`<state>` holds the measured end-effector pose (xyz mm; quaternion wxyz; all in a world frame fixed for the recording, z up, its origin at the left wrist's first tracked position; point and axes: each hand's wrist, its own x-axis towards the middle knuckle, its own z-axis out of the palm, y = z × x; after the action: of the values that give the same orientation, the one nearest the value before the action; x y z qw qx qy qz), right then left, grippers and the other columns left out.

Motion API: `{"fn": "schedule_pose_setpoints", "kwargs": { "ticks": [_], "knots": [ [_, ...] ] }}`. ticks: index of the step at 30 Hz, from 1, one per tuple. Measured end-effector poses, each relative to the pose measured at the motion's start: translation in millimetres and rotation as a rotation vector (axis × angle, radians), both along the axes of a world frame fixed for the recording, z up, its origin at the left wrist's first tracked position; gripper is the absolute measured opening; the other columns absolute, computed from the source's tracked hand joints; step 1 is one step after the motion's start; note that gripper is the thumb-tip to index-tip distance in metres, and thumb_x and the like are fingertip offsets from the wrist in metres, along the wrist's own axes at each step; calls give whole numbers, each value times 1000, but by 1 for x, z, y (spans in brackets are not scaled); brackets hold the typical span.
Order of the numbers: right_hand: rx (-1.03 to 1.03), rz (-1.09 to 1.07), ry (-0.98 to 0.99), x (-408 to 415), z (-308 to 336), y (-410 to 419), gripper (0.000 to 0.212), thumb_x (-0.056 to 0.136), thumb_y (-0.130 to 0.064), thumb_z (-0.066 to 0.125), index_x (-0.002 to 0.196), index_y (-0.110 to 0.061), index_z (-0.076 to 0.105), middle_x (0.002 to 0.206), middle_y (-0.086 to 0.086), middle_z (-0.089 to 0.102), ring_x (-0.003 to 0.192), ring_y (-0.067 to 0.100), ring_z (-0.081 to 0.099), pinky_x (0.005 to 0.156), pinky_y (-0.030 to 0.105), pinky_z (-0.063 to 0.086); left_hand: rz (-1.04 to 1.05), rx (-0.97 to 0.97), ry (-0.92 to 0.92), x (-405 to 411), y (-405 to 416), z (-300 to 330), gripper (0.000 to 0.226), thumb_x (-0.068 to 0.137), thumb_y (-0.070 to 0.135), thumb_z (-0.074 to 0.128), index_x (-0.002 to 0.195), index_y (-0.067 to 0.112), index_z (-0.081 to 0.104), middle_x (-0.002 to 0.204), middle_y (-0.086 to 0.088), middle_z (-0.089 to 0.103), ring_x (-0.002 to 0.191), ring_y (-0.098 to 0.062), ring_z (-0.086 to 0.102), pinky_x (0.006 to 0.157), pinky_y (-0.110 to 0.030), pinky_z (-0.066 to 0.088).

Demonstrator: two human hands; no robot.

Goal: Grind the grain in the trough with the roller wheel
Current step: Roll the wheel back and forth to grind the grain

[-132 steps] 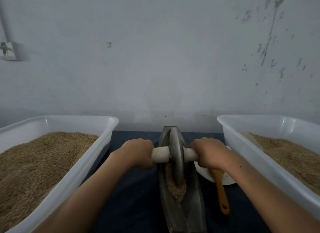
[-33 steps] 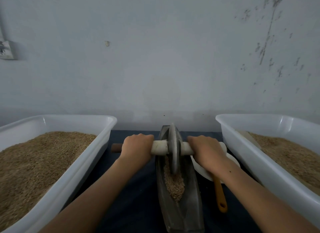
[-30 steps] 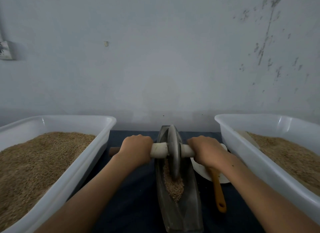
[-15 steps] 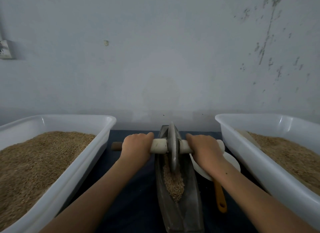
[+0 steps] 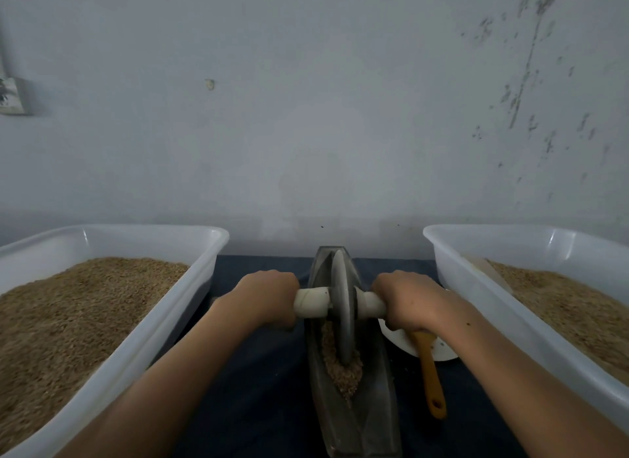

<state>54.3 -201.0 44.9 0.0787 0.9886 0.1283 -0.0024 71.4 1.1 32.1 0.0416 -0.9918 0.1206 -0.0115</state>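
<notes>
Grain (image 5: 341,372) lay only part-crushed in the trough (image 5: 354,423) at the worktop's middle, whole kernels showing, while your left hand (image 5: 269,295) and right hand (image 5: 406,299) each kept a closed grip on the roller wheel (image 5: 341,307) axle, so grinding remained unfinished.

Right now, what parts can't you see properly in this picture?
All in the head view:
- Handle ends of the roller wheel: covered by the left hand and right hand.
- White dish: mostly under the right hand; contents unknown.
- Orange tool: its head is hidden by the right hand.
- Trough: near end cut off by the bottom edge.
- Both tubs: outer sides cut off.
</notes>
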Motion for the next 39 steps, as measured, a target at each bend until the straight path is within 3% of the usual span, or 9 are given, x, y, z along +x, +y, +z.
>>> {"fn": "schedule_pose_setpoints", "kwargs": {
  "ticks": [5,8,11,14,19,25,30,33,39],
  "knots": [
    [100,-20,-285,7,-17,3,15,90,-11,52,103,-18,50,102,3,61,92,23,58,70,30,34,4,-25,-334,4,-4,-10,22,86,25,57,107,20,52,102,-1,61,93,-21,59,68,-29,36],
    [113,-1,-389,8,-21,3,13,91,-12,50,103,-18,46,102,2,62,93,23,58,71,29,33,0,-60,-402,5,-4,-14,21,86,26,56,105,19,48,101,0,61,91,-21,59,68,-28,36],
    [85,-5,-289,7,-14,4,18,91,-11,52,108,-18,49,105,4,61,95,23,58,73,29,36,-11,-35,-330,5,-2,-12,24,85,27,58,106,20,51,103,-1,62,94,-21,59,69,-28,36],
    [0,1,-127,4,-4,4,24,89,-9,54,113,-15,54,108,6,59,96,24,58,71,30,37,-9,-10,-109,4,1,-5,34,81,27,65,113,19,55,106,-2,62,93,-19,59,73,-29,42],
    [4,10,45,-1,2,-2,28,84,-11,62,111,-14,56,94,3,58,80,19,55,60,26,36,-10,6,58,-1,0,2,42,76,26,71,114,16,55,101,-2,62,83,-16,54,71,-28,43],
    [65,-30,-168,8,-10,2,22,89,-12,55,111,-18,54,106,4,61,95,22,59,70,29,36,24,2,-260,0,-6,-6,25,85,25,59,109,20,53,104,-1,62,94,-20,59,70,-29,39],
    [154,-6,-337,7,-21,1,12,92,-13,50,97,-21,42,102,1,62,94,22,58,70,29,32,25,-8,-438,-1,-11,-14,23,88,24,58,107,19,47,102,0,61,92,-19,60,70,-28,40],
    [124,-27,-215,4,-13,1,21,90,-10,52,109,-18,50,108,4,61,98,23,58,72,29,34,-12,19,-381,1,-8,-10,24,86,25,58,108,19,51,104,-1,62,94,-20,60,72,-28,40],
    [-11,-31,23,-4,3,5,29,87,-8,59,116,-11,54,108,7,58,88,22,54,70,30,37,-33,-16,54,-1,4,-1,41,77,27,69,115,17,57,103,-3,64,91,-18,60,73,-28,44]
  ]
}}
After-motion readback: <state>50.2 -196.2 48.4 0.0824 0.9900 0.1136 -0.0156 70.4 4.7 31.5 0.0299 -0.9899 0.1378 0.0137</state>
